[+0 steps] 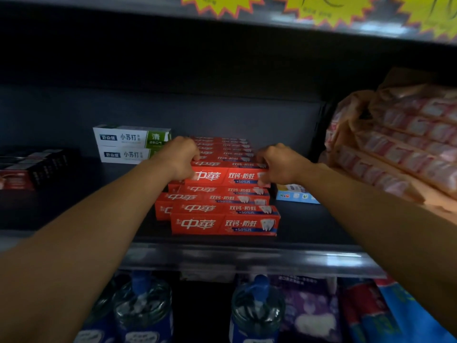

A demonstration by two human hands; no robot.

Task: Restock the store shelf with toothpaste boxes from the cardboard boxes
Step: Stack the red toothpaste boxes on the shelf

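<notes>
Gripping red toothpaste box (226,175), both hands, dark shelf (309,226)

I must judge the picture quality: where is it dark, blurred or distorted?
Head view: the red toothpaste boxes between the left hand and right hand are sharp; the black boxes at left sit in shadow; the pink wrapped packs look washed out and blurred; the wide lens bends the grey shelf edge.

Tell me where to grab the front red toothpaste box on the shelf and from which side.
Grip the front red box by its two short ends, coming straight in from the open shelf front. It lies flat and lengthwise along the shelf edge; both ends look clear, as far as I can tell.
</notes>
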